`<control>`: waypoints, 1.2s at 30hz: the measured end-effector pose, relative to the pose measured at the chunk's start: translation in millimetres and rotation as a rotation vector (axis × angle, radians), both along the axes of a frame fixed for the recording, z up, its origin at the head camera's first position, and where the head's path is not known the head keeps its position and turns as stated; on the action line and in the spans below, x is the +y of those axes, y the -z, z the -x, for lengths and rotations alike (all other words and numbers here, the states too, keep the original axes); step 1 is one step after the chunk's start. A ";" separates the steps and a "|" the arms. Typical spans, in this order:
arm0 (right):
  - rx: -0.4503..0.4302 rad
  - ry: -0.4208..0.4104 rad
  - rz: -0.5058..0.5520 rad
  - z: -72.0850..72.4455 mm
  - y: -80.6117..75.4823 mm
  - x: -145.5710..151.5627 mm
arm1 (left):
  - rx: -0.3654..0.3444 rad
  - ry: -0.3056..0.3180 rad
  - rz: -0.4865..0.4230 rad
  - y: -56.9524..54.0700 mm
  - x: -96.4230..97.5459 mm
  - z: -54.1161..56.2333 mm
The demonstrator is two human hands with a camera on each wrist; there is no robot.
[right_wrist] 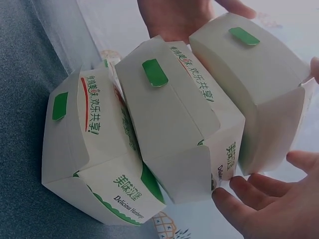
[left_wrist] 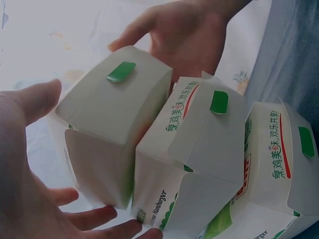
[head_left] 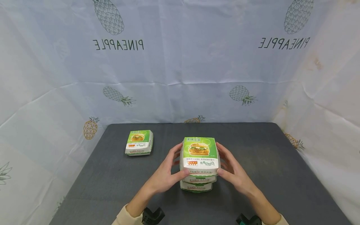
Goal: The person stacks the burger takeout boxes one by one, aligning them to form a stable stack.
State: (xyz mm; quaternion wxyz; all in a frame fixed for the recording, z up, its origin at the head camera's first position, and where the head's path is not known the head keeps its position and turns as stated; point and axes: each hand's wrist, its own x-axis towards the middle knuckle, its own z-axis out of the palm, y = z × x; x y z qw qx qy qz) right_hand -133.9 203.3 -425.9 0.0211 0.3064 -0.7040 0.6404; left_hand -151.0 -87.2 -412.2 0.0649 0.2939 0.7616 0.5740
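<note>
While the left hand (head_left: 166, 175) and right hand (head_left: 237, 175) grip the top box (head_left: 200, 154) (above two stacked boxes (head_left: 199, 180)), another box (head_left: 138, 142) lies far left on the table (head_left: 253, 150).

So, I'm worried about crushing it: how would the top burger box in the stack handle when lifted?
The top burger box is probably fairly stiff, given its crisp folds and flat panels. It looks like thin card, so a hard squeeze might dent it. Its flat sides suggest it wouldn't roll.
</note>
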 end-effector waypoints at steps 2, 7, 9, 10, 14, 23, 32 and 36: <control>-0.008 0.007 -0.013 0.0 -0.4 0.1 | 0.001 -0.005 0.003 0.1 0.2 -0.2; -0.027 0.032 -0.054 0.5 -0.5 0.4 | 0.006 -0.028 0.017 0.4 0.9 0.3; -0.033 0.033 -0.057 0.9 -0.4 0.6 | 0.005 -0.034 0.022 0.2 1.5 0.6; -0.034 0.032 -0.057 1.2 -0.4 0.6 | 0.006 -0.035 0.024 0.2 1.8 0.7; -0.039 0.020 -0.048 2.0 -0.9 0.7 | 0.003 -0.043 0.037 0.0 2.5 0.5; -0.042 0.006 -0.043 1.2 -1.2 0.8 | 0.026 -0.029 0.052 -0.6 -1.5 -1.2; -0.014 0.023 -0.043 1.5 -2.2 1.8 | 0.104 -0.068 0.078 -4.4 -25.6 2.3; -0.013 0.021 -0.053 2.3 -5.1 2.6 | 0.126 -0.137 0.076 -3.6 -37.9 8.3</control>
